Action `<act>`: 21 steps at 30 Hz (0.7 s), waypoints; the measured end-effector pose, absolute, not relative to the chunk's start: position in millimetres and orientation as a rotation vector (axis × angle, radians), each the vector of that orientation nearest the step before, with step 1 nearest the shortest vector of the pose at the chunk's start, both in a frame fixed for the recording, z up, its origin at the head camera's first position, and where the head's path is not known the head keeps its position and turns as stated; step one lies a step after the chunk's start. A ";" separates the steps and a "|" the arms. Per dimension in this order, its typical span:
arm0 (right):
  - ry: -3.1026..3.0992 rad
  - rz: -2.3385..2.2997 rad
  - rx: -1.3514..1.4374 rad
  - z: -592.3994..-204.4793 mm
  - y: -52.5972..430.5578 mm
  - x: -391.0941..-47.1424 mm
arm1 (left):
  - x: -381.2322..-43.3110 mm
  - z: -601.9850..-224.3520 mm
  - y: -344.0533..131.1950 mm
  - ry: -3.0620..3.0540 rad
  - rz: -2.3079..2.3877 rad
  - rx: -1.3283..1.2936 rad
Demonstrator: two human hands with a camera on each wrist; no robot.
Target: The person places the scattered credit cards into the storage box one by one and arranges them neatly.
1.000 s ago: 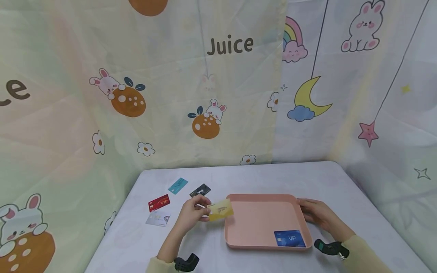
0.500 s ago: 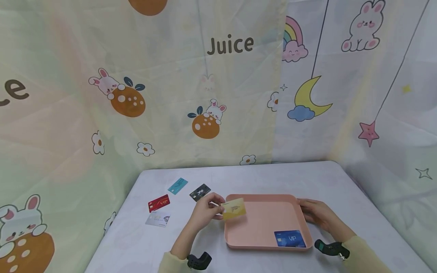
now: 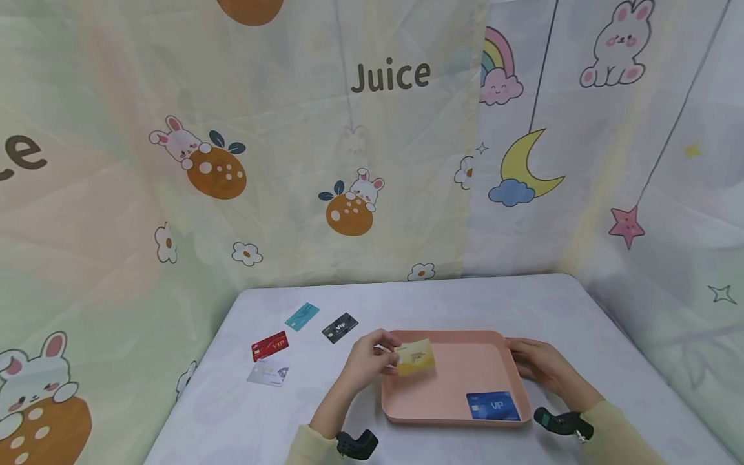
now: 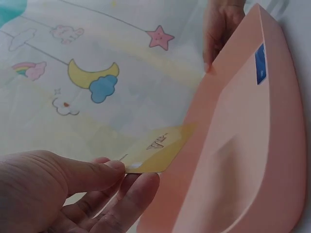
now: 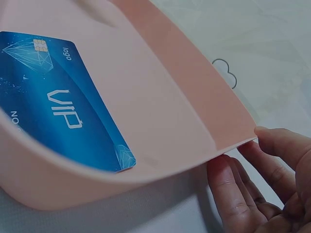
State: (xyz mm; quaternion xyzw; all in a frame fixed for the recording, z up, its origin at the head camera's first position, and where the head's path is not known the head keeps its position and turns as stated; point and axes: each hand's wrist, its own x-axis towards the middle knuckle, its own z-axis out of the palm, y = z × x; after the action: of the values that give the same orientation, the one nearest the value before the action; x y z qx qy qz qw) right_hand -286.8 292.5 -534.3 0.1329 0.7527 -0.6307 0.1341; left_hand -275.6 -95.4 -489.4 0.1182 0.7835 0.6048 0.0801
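My left hand (image 3: 367,359) pinches a yellow card (image 3: 416,357) by its left edge, between thumb and fingers. The card hangs over the left part of a pink tray (image 3: 447,374), and its shadow falls on the tray floor in the left wrist view. At the tray's right side, my right hand (image 3: 540,363) grips the rim, thumb on top and fingers beneath, as the right wrist view shows. A blue VIP card (image 5: 63,102) lies flat in the tray's near right corner.
Left of the tray, several cards lie on the white table (image 3: 325,413): a teal card (image 3: 302,316), a black card (image 3: 340,327), a red card (image 3: 270,346) and a silver card (image 3: 268,372). Printed curtains (image 3: 290,258) stand behind the table.
My left hand has carried the yellow card rightward, from the tray's left edge to over its floor. The black card now shows whole. My right hand has stayed at the rim.
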 end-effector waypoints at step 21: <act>2.172 -1.821 0.383 -531.8 290.8 -286.3 | -270.3 -504.3 -59.9 2.309 1.795 0.388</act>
State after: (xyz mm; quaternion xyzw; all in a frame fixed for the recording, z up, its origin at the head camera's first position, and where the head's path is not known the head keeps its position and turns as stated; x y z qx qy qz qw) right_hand -286.3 290.8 -531.8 0.1326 0.7519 -0.6304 0.1402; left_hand -270.3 -59.9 -504.3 0.1310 0.7791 0.6056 0.0955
